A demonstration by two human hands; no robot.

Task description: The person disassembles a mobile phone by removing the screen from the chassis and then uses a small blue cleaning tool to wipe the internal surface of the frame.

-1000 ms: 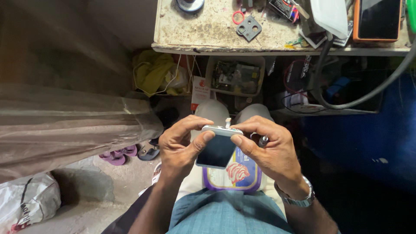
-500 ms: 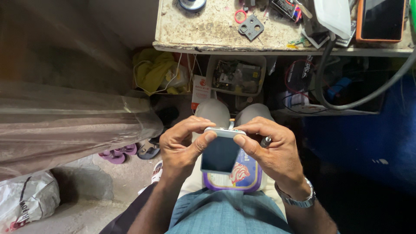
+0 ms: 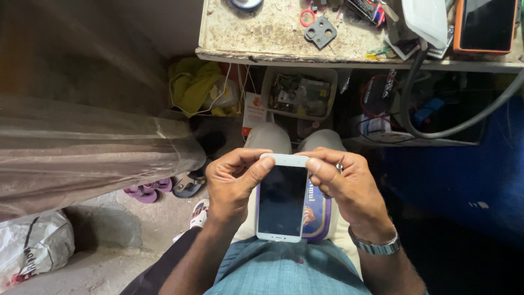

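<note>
The left hand [image 3: 232,183] and right hand [image 3: 349,188] are both clamping the top of a white phone [image 3: 282,199], which is lying screen-up over the lap at 6 o'clock from the tabletop [image 3: 262,33]. Thumbs are pressing at its upper corners, and the right fingers are also pinching a small metal tool [image 3: 339,164] (its tip is unclear). Even pressure from both thumbs, I judge, is keeping the glass from flexing.

Phone [image 3: 282,199] on lap between both hands, workbench [image 3: 262,33] ahead, sandals [image 3: 164,188] left
</note>
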